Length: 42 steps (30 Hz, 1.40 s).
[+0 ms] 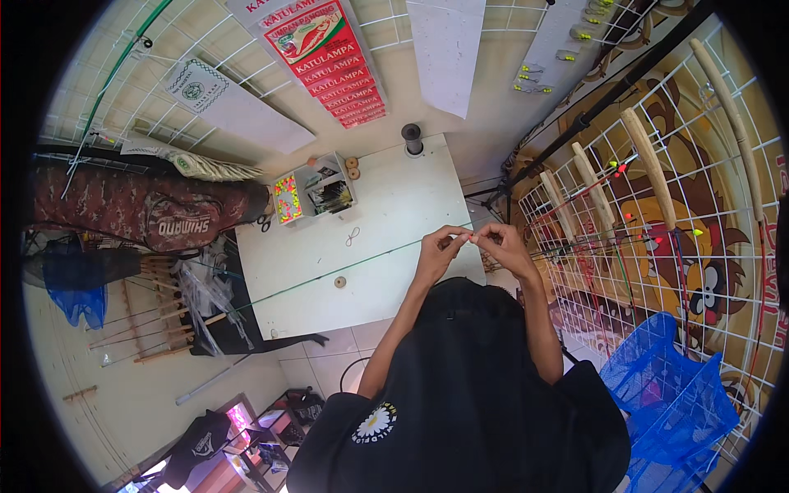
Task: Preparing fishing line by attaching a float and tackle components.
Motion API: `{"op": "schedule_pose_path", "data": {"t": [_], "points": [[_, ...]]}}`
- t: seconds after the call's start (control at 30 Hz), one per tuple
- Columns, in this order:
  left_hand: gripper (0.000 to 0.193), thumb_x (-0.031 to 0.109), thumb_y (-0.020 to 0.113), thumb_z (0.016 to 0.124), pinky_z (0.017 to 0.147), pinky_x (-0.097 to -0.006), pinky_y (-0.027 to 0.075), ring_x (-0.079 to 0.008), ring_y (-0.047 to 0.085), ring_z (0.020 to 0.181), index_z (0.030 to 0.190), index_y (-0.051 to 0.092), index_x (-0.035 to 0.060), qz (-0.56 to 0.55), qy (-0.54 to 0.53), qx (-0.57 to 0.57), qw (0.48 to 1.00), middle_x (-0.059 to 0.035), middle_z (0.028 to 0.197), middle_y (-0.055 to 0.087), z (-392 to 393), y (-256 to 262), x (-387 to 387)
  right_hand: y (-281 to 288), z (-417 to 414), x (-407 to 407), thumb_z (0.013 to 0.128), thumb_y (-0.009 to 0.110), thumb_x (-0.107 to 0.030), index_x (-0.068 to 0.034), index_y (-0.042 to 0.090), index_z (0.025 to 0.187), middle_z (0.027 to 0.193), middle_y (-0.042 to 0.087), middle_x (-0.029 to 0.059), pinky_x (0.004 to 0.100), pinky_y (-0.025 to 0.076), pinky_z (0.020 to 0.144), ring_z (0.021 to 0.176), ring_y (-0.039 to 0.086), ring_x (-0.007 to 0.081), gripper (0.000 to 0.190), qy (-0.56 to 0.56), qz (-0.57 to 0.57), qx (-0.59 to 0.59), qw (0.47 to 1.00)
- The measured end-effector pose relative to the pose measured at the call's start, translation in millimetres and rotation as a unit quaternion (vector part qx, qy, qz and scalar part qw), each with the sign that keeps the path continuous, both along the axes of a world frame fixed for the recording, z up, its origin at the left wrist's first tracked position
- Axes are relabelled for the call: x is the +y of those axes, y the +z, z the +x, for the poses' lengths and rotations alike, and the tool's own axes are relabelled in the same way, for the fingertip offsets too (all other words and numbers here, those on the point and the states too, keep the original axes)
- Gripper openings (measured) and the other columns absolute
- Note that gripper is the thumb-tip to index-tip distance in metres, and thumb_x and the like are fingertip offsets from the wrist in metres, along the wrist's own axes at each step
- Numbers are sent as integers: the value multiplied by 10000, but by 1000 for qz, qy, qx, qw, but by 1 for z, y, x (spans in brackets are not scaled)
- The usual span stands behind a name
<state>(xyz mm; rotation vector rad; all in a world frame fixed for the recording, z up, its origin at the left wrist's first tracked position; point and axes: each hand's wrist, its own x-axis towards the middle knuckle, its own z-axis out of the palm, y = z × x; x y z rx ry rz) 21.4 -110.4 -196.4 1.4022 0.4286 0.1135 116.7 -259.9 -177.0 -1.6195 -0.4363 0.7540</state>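
My left hand (441, 249) and my right hand (500, 246) meet above the right end of the white table (394, 209). Their fingertips pinch a tiny red or orange piece (471, 237) between them; it is too small to name. A thin green fishing rod (345, 266) lies slantwise across the table, and its right end reaches my left hand. Whether the small piece is on the rod cannot be told. Left of my hands a small round wooden disc (339, 281) and a looped cord (352, 236) lie on the table.
At the table's back stand a divided box (306, 220) with bright floats, wooden spools (352, 167) and a dark cylinder (412, 139). Scissors (264, 222) are at the left edge beside a camouflage rod bag (166, 209). A wire grid (579, 265) with rods rises at the right, above blue netting (672, 394).
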Motion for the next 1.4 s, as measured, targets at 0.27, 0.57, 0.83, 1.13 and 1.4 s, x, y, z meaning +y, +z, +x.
{"op": "schedule_pose_path", "data": {"t": [0.27,0.57,0.83,1.13,1.4], "points": [[172,183,673,905,467,-208,272,-22,363,512,994,695,38,-12,1,-3,1000,59,570,490,1,-1,0,-3,3,-1,856,702,-179,-2,667,803,663,537,-45,222,328,524,612,432,25,189,16,-4,-8,1000],[160,178,670,902,495,-209,311,-31,412,550,992,707,51,25,-15,4,1000,31,612,538,0,10,1,2,2,-3,843,718,-205,-12,677,815,706,574,-35,217,362,575,653,466,35,200,18,-29,17,999],[109,119,686,877,516,-208,330,-27,424,580,953,725,51,104,-17,-39,994,6,790,627,2,6,4,-1,-1,-5,821,734,-204,3,688,811,684,600,-6,226,386,559,620,486,57,212,-13,-40,10,999],[178,142,741,817,522,-236,366,-82,434,568,979,734,68,192,-43,-53,979,-34,823,672,9,18,10,-6,-4,-3,819,735,-215,17,689,805,667,595,-7,242,368,545,613,476,51,237,-69,-34,-19,997],[308,141,768,771,533,-242,406,-88,433,538,1069,720,81,186,-108,-12,976,-56,903,714,14,21,16,-2,-6,-4,799,710,-144,7,687,811,681,604,3,236,378,543,586,465,55,153,-73,-67,-96,990]]}}
